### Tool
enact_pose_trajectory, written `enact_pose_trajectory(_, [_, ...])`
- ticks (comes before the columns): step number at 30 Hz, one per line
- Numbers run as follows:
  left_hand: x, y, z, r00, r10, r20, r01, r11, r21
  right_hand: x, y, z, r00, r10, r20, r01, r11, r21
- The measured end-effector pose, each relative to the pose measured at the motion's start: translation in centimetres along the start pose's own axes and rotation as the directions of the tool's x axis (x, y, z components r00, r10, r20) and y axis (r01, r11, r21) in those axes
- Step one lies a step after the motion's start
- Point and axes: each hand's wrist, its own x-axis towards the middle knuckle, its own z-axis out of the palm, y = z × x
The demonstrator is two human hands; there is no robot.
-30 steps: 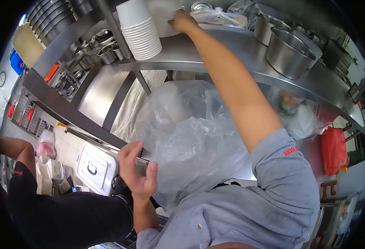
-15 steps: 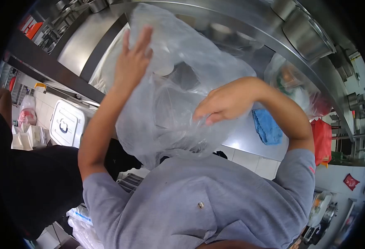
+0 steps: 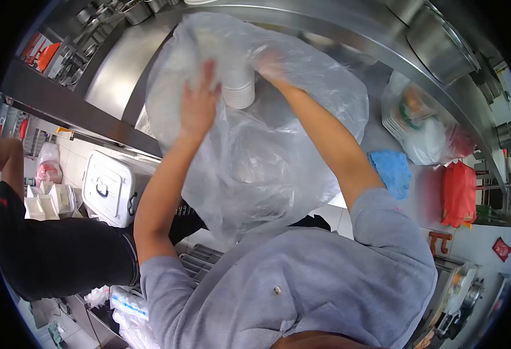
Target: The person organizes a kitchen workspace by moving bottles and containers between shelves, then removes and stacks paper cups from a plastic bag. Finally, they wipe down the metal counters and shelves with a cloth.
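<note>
A large translucent plastic bag (image 3: 319,116) spreads over the steel counter in front of me, with its mouth open. Inside it stands a stack of white round tubs (image 3: 239,96), nested together. Left of the stack, my left hand (image 3: 199,107) is over the bag with its fingers spread, blurred by motion. My right hand (image 3: 272,65) reaches into the bag at the right side of the stack; plastic and motion blur its fingers. The front of the bag hangs in folds close to my shirt.
A blue cloth (image 3: 390,171) lies on the counter to the right, near a bag of white containers (image 3: 409,125) and a red bag (image 3: 459,195). Steel pots (image 3: 441,46) stand on the shelf above. At left are a white lidded bin (image 3: 107,186) and a person in black (image 3: 63,256).
My right hand has moved from the bag's front, forward and left, to beside the tubs. My left hand has come down toward me. The bag is spread wider and the tub stack now shows clearly.
</note>
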Motion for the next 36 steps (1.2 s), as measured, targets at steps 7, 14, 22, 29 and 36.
enact_pose_trajectory(7, [3.4,-3.0,4.4,0.888,-0.365,0.28,0.427,0.879,-0.21,2.8,3.3,2.2,0.989,0.033,-0.145,-0.023,0.997,0.071])
enact_pose_trajectory(14, [-3.3,2.5,15.6,0.527,-0.548,0.649,0.748,-0.063,-0.661,-9.2,-2.3,-1.0,0.989,0.082,0.124,-0.128,0.894,0.43])
enact_pose_trajectory(22, [-8.5,8.6,19.2,0.319,-0.279,0.906,0.909,-0.182,-0.376,-16.6,2.4,6.1,0.945,-0.114,-0.307,0.133,0.99,0.041])
enact_pose_trajectory(29, [-8.5,8.2,15.0,0.821,-0.308,0.481,0.551,0.649,-0.525,-20.8,-2.2,8.5,0.981,0.174,-0.085,-0.138,0.935,0.328])
enact_pose_trajectory(36, [-7.2,10.7,11.7,0.553,-0.444,0.705,0.536,-0.457,-0.709,-16.5,-1.4,8.5,0.835,0.146,0.531,-0.462,0.711,0.53])
